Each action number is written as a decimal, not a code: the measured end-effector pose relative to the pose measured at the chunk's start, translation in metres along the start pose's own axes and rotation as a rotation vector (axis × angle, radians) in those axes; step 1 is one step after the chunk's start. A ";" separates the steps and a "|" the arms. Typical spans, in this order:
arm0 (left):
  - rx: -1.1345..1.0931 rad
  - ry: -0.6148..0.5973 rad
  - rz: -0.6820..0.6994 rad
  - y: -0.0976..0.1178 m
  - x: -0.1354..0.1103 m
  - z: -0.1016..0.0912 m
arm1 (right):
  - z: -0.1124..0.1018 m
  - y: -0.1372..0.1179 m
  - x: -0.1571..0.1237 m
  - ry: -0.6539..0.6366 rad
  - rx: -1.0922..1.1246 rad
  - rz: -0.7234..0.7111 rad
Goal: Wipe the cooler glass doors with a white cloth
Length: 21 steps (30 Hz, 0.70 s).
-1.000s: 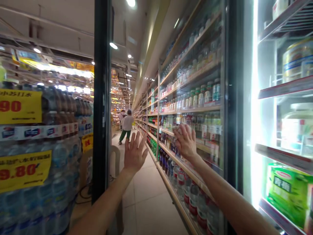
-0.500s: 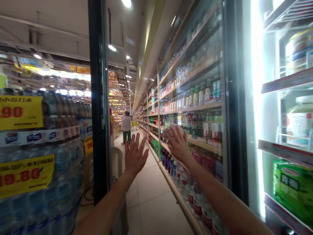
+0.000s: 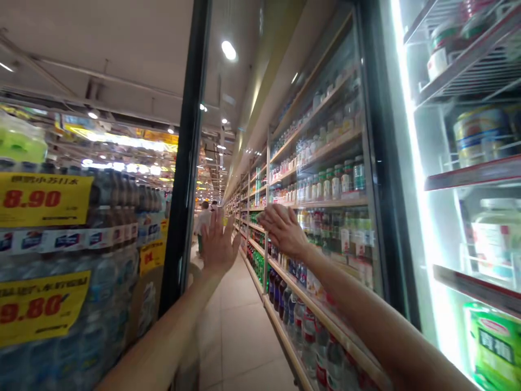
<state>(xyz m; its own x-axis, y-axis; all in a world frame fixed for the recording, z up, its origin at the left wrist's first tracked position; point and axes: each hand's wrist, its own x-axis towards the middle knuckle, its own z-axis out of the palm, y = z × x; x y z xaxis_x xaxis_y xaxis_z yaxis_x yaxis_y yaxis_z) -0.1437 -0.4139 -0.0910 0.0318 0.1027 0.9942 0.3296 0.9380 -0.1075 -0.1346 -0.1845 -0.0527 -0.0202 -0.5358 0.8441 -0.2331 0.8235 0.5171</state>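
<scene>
A tall glass door [image 3: 240, 81] with a dark frame stands open in front of me. My left hand [image 3: 220, 244] is raised with its palm toward the glass and its fingers spread, and holds nothing. Beside it on the right, my right hand [image 3: 285, 231] is also at the glass, fingers close together and pointing left. A pale, blurred patch shows behind its fingers; whether that is a cloth or a reflection I cannot make out. The lit fridge with wire shelves [image 3: 472, 182] lies to the right of the door.
Stacked bottle packs [image 3: 97, 304] with yellow price signs [image 3: 44, 198] rise close on the left. Shelves of drinks [image 3: 325, 201] show in the glass on the right. A person in a pale top [image 3: 201, 218] is farther down the tiled aisle [image 3: 240, 326].
The view has shifted and tilted, and the door frame's left edge appears farther right. My right hand has moved slightly left, closer to my left hand. The distant person appears farther left.
</scene>
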 end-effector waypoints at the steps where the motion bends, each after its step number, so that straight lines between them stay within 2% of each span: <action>1: 0.003 -0.010 -0.001 -0.005 0.005 0.000 | -0.003 0.007 -0.005 -0.005 -0.011 0.034; 2: 0.003 -0.025 0.005 -0.010 0.006 0.001 | -0.007 0.020 -0.012 0.032 -0.029 0.187; 5: -0.003 -0.065 0.024 -0.018 0.000 0.001 | -0.022 0.068 -0.034 0.222 -0.098 0.804; 6: -0.005 -0.069 0.022 -0.019 -0.003 0.002 | -0.025 0.077 -0.038 0.264 -0.114 0.924; 7: -0.007 -0.068 0.018 -0.019 -0.005 0.002 | -0.025 0.079 -0.040 0.275 -0.121 0.965; 8: -0.010 -0.067 0.015 -0.019 -0.007 0.002 | -0.023 0.072 -0.041 0.256 -0.119 0.927; 9: -0.013 -0.066 0.018 -0.019 -0.008 0.002 | -0.019 0.058 -0.040 0.214 -0.109 0.825; 13: -0.001 -0.063 0.044 -0.020 -0.007 0.003 | 0.009 -0.032 -0.037 0.036 -0.015 0.158; 14: 0.007 -0.059 0.049 -0.020 -0.007 0.002 | 0.015 -0.048 -0.040 0.019 0.003 0.037; 15: 0.014 -0.058 0.055 -0.021 -0.007 0.002 | 0.018 -0.057 -0.045 0.014 0.011 -0.022; 16: 0.018 -0.058 0.061 -0.021 -0.007 0.002 | 0.019 -0.059 -0.053 0.023 0.006 -0.010; 17: 0.020 -0.060 0.065 -0.022 -0.007 0.001 | 0.017 -0.052 -0.064 0.047 -0.011 0.065; 21: -0.003 -0.074 0.057 -0.019 -0.012 0.000 | -0.007 0.021 -0.123 0.199 -0.093 0.645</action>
<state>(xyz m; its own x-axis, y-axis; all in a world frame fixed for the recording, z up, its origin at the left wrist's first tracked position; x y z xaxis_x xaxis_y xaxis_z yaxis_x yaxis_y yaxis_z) -0.1508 -0.4332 -0.1011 -0.0192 0.1798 0.9835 0.3322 0.9290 -0.1634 -0.1304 -0.1000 -0.1451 0.0539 0.1053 0.9930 -0.1494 0.9841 -0.0963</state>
